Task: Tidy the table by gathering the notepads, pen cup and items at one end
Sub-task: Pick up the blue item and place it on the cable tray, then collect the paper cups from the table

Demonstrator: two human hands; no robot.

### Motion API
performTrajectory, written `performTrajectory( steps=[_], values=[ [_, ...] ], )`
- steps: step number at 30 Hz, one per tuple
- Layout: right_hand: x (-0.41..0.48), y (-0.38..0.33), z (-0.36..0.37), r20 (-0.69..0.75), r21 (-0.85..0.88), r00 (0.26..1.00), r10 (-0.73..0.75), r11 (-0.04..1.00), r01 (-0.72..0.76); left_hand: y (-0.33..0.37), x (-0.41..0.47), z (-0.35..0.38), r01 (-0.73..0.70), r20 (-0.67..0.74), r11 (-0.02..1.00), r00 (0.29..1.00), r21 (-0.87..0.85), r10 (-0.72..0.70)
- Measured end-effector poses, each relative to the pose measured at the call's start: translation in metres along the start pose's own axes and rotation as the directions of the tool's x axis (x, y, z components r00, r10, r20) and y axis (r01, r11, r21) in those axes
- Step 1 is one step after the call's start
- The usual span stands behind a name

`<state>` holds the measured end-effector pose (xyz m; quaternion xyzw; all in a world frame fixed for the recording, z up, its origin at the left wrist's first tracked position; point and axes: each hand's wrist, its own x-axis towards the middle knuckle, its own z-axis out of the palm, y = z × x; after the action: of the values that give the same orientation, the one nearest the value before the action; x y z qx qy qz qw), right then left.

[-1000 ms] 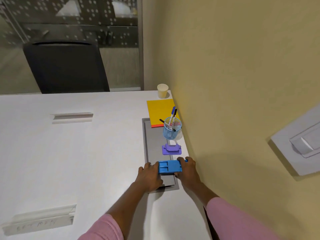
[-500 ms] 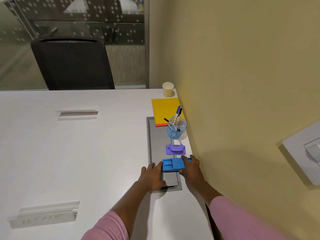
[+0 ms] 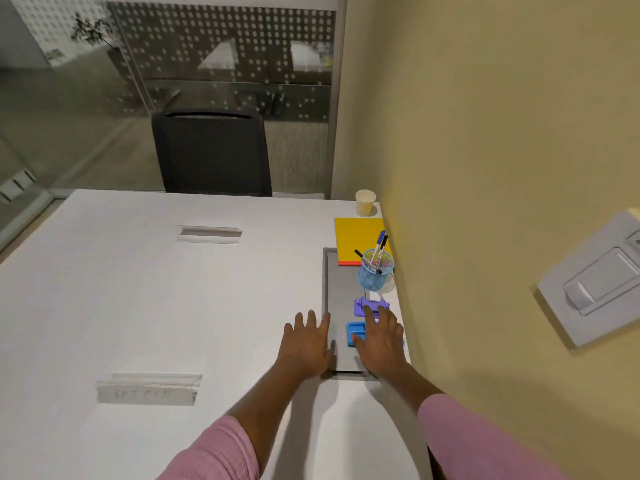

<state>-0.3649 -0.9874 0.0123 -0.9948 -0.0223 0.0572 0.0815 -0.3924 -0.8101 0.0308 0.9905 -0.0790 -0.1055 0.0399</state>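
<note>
Along the table's right edge by the wall lie a yellow notepad (image 3: 358, 235) on an orange one, a blue mesh pen cup (image 3: 375, 277) with markers, a purple stapler-like item (image 3: 367, 305) and a blue tray-like item (image 3: 356, 332). My right hand (image 3: 381, 337) lies flat over the blue item, fingers straight, fingertips reaching the purple one. My left hand (image 3: 306, 341) rests open on the white table (image 3: 138, 306), just left of the grey inset panel (image 3: 337, 299).
A paper cup (image 3: 365, 201) stands at the far right corner. Two clear name holders (image 3: 149, 388) (image 3: 209, 233) sit on the table's left part. A black chair (image 3: 211, 154) stands beyond the far edge. The yellow wall carries a switch box (image 3: 595, 285).
Both hands let go of the blue item. The left hand moved left and opened flat on the table; the right hand spread flat over the blue item. The camera tilted up.
</note>
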Motion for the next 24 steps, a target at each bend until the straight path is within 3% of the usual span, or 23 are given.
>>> performTrajectory(
  steps=[6,14,21,23,24],
  values=[
    [-0.036,-0.075,-0.033,-0.044,0.059,0.974,-0.220,0.973,0.223,-0.038,-0.063,-0.035,0.123,-0.150,0.992,0.982,0.041,-0.116],
    [-0.116,-0.183,-0.065,-0.118,0.014,0.888,-0.445,0.893,0.449,-0.096,-0.192,-0.080,0.317,-0.297,0.947,0.910,0.050,-0.289],
    [-0.244,-0.284,-0.067,-0.155,-0.056,0.773,-0.615,0.787,0.615,-0.149,-0.366,-0.092,0.506,-0.361,0.862,0.802,-0.014,-0.476],
    [-0.271,-0.309,-0.069,-0.183,-0.018,0.748,-0.638,0.763,0.646,-0.161,-0.398,-0.088,0.567,-0.375,0.823,0.758,-0.022,-0.533],
    [-0.310,-0.334,-0.068,-0.150,-0.018,0.702,-0.697,0.712,0.702,-0.170,-0.446,-0.083,0.631,-0.368,0.775,0.713,-0.036,-0.597]
  ],
)
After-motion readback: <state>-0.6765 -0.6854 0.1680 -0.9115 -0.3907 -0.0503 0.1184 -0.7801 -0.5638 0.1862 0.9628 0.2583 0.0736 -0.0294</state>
